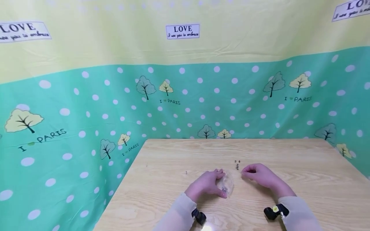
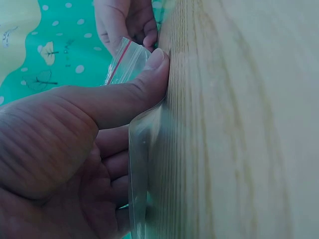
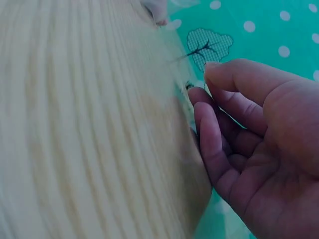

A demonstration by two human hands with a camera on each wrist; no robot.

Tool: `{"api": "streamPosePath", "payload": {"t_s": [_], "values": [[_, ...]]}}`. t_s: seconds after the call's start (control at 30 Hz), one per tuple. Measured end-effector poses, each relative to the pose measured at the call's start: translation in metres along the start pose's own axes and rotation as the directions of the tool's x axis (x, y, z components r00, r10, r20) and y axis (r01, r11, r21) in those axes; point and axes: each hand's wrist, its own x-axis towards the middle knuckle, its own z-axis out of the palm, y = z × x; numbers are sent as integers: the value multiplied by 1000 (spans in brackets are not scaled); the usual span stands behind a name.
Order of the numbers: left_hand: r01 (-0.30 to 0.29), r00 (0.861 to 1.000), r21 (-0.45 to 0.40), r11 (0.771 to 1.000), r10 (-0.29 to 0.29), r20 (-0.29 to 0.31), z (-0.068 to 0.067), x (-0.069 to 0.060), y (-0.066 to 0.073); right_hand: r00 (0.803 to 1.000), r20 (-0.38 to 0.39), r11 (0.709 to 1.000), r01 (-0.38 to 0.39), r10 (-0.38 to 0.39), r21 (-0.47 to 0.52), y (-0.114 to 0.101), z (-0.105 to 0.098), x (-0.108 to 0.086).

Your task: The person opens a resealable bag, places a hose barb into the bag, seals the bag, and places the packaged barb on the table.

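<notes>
Bearing a red stripe [image 2: 119,61], the clear plastic bag [image 1: 228,183] looks glossy.

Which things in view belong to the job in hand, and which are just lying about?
Apparently part of the job:
- clear bag, under the left hand
- small dark pieces, near the right hand

Apparently not in use:
- tiny speck on the tabletop, too small to identify
- patterned cloth, only a backdrop
</notes>
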Motion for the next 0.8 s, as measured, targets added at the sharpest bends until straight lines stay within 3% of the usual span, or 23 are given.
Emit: {"api": "streamPosePath", "payload": {"t_s": [0.23,0.47,0.8], "values": [[4,1000,2,1000,-4,0,-3,-3,2,996,38,997,74,-76,30,-17,4,1],[-2,1000,5,1000,2,-2,-4,-2,2,978,103,983,182,-183,13,-33,7,3],[10,1000,-12,1000,-10,3,-2,-2,1,967,130,976,218,-219,20,-48,12,0]]}}
